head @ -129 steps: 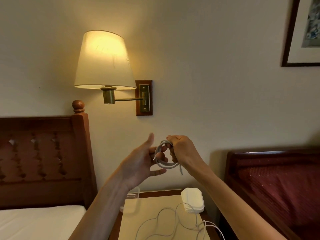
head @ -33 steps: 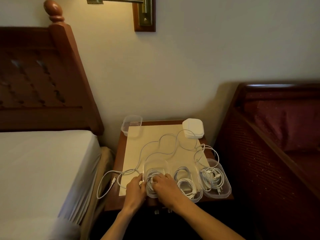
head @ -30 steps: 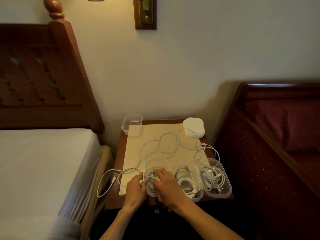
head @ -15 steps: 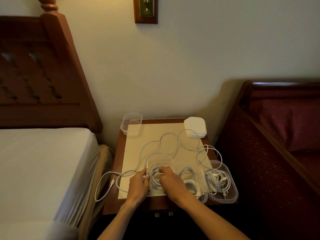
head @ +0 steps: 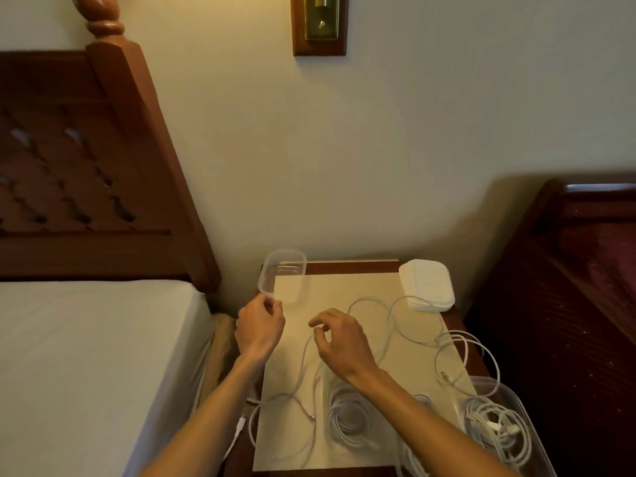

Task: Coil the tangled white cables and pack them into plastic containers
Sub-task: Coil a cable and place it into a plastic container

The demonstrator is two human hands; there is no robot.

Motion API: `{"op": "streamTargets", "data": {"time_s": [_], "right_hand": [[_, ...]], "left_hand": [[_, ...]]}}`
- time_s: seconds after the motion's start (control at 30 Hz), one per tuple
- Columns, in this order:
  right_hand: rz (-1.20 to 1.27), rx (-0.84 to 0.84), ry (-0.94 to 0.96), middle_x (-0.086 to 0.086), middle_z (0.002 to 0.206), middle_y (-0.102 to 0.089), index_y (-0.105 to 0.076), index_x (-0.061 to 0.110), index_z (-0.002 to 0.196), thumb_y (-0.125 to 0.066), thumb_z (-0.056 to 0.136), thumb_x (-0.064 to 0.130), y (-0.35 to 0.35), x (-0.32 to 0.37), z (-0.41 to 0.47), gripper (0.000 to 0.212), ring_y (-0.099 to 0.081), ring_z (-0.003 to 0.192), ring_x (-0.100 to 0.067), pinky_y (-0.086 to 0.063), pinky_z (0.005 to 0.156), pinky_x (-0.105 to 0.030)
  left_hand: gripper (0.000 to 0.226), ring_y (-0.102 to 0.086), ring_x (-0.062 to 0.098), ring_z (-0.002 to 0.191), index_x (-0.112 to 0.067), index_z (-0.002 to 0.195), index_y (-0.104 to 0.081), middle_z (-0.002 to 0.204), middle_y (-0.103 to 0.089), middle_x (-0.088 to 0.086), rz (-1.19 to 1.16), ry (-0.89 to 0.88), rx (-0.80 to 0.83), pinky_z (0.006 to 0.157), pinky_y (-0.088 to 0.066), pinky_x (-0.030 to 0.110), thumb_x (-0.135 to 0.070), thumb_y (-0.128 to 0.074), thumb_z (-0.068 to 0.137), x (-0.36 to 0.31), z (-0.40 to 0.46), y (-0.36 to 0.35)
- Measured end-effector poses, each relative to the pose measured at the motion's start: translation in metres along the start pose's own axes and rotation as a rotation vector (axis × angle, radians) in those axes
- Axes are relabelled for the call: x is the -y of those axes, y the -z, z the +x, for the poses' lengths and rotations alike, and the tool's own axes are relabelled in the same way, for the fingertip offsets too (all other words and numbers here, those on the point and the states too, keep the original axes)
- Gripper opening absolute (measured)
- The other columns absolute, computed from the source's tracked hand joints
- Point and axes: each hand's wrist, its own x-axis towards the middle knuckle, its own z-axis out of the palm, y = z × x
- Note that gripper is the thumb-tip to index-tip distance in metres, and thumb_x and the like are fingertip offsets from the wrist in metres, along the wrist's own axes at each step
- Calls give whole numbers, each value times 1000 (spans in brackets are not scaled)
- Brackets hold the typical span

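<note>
Coils fill three containers (head: 495, 425); loose cable (head: 385, 325) remains. Left hand (head: 260, 327) pinches empty container (head: 283, 275); right hand (head: 339, 340) hovers, loosely curled.

clear plastic container (head: 283, 275), glossy wood headboard (head: 86, 166)

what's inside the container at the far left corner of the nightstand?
The clear container looks empty: no cable in it, only the nightstand and cream mat showing through. The left hand is at its near rim, hiding that edge.
</note>
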Motion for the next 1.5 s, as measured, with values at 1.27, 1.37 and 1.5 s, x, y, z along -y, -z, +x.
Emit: {"op": "streamTargets", "data": {"time_s": [1.27,1.37,1.5], "right_hand": [[166,-71,-149,11,95,-63,-62,25,88,-66,77,15,11,9,-30,16,-57,84,-7,-49,74,-27],[-269,322,61,8,136,-46,-58,31,120,-67,77,35,0,2,-18,43,-36,127,-18,-36,103,-44],[-568,708,247,2,161,-8,-28,30,149,-71,73,59,-19,5,-6,93,7,148,-28,4,109,-70]], "left_hand": [[22,-64,-3,75,-42,114,-56,90,-66,-22,-200,-115,93,63,-50,10,-27,-52,98,46,-111,83],[21,-61,-4,68,-29,113,-66,85,-65,-22,-139,-102,93,57,-40,4,-21,-57,96,59,-134,84],[18,-62,-6,72,-28,105,-68,75,-64,-23,-147,-114,106,58,-41,4,-19,-56,95,68,-156,89]]}}
